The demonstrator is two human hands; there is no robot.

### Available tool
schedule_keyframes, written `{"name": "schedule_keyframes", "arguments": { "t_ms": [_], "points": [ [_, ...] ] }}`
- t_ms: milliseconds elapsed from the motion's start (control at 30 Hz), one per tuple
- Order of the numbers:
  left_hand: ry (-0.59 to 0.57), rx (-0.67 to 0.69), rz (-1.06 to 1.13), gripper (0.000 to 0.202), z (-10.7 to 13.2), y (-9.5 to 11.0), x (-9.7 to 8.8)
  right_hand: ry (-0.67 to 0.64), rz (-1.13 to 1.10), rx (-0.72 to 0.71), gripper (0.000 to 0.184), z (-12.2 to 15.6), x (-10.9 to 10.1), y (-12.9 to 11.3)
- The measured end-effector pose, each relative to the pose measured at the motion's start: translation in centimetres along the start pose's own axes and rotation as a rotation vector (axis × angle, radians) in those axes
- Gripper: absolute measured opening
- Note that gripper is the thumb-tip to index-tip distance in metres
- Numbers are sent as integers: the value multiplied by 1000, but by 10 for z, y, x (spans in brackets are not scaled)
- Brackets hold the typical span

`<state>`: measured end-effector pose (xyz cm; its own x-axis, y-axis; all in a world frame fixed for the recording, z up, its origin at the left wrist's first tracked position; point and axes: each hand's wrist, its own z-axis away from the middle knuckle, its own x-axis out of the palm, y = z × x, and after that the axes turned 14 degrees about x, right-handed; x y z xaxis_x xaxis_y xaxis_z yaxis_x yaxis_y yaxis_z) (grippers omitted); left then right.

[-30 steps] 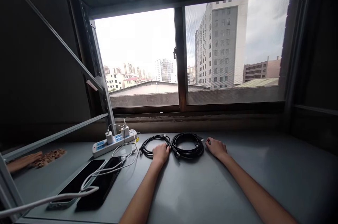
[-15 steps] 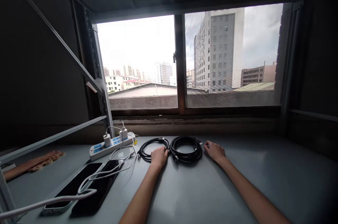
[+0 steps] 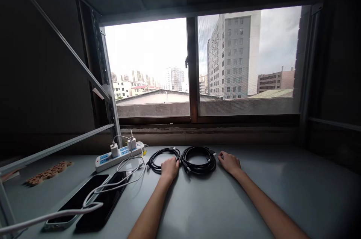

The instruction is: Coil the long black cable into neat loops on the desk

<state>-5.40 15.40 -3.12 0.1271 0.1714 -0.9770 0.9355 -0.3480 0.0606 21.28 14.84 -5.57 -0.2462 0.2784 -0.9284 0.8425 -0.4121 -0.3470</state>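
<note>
Two coils of black cable lie side by side on the grey table [image 3: 214, 201] below the window. My left hand [image 3: 170, 167] rests with curled fingers on the right rim of the smaller coil [image 3: 158, 156], in the gap between the two coils. My right hand [image 3: 230, 163] lies flat just right of the larger coil [image 3: 199, 160]. Its stretched fingertips touch the cable end at that coil's right edge.
A white power strip [image 3: 118, 155] with two chargers plugged in stands at the back left. White leads run from it over two dark phones [image 3: 93, 199]. Small wooden pieces [image 3: 47, 173] lie far left behind a slanted metal frame bar [image 3: 56, 148]. Behind the table is a window [image 3: 194, 70].
Another person's hand at the far left has drawn away from the wooden pieces and left the view. The view has tilted slightly. My own hands have hardly moved.
</note>
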Motion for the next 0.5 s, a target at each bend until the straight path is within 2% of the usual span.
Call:
{"name": "schedule_keyframes", "arguments": {
  "t_ms": [500],
  "points": [
    [2, 8, -5, 30, 0, -1, 0, 0, -9, 2, 22, 1, 0, 0]
  ]
}}
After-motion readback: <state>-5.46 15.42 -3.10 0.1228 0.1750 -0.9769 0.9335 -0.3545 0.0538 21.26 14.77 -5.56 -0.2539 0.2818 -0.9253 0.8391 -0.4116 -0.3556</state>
